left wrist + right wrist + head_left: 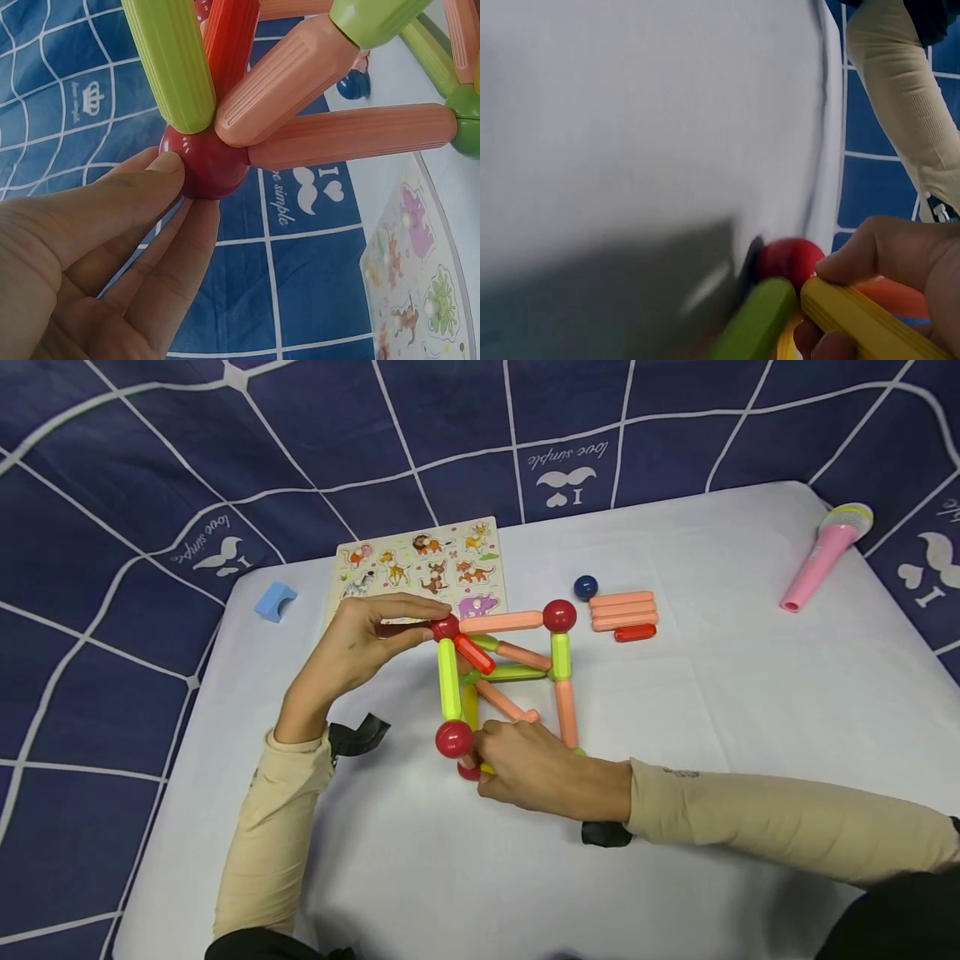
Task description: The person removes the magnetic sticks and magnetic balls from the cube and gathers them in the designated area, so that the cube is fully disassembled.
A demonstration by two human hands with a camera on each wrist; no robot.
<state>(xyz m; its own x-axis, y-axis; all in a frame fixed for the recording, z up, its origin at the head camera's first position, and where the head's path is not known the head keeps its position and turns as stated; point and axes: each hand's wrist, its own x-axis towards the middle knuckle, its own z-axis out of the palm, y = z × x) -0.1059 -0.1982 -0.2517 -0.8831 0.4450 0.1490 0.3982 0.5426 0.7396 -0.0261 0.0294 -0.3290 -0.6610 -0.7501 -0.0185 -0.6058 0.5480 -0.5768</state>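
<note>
Red balls (558, 615) join green, peach and yellow rods (501, 622); navy cloth (112, 485) has white lines.

Both arms wear long, close-fitting beige sleeves (787, 822) of a fine ribbed knit that end at the wrists. The right sleeve carries a small dark printed mark near its cuff. A black strap (358, 735) sits at the left wrist and another black band (606, 833) at the right wrist. Dark clothing shows at the near edge, above each sleeve. The left hand (352, 647) and right hand (540, 768) are bare.
</note>
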